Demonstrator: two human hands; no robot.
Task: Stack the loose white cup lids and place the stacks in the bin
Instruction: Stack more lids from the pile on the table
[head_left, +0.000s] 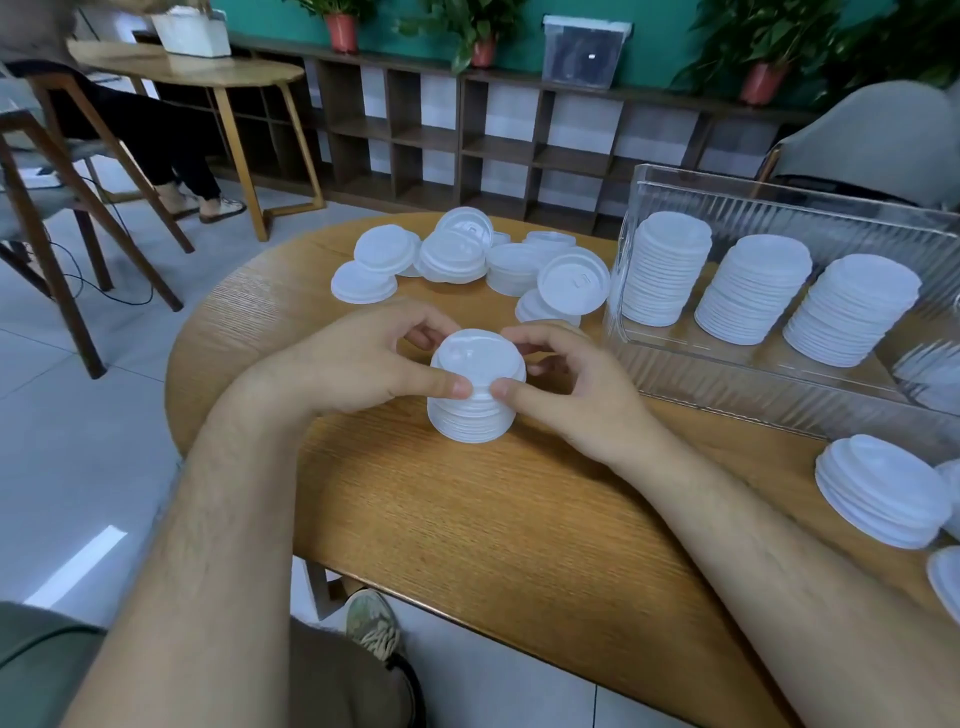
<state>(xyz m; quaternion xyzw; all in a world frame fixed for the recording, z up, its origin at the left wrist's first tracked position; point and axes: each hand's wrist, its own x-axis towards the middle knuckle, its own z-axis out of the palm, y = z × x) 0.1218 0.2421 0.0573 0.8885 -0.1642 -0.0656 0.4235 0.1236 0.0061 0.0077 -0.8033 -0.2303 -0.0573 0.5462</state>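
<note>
A short stack of white lids (475, 387) stands on the wooden table (467, 519) in front of me. My left hand (358, 358) grips its left side and my right hand (566, 387) grips its right side, thumbs meeting at the front rim and fingers curled round the back. Several loose white lids (467, 260) lie scattered at the table's far side. The clear ribbed bin (779, 374) at the right holds three tall lid stacks (753, 291). Another low pile of lids (883, 491) lies at the table's right edge.
A person sits on a chair at another wooden table (182, 70) at the far left. Low dark shelving (519, 135) with potted plants runs along the back wall. A grey chair (872, 140) stands behind the bin. My shoe (371, 621) shows under the table edge.
</note>
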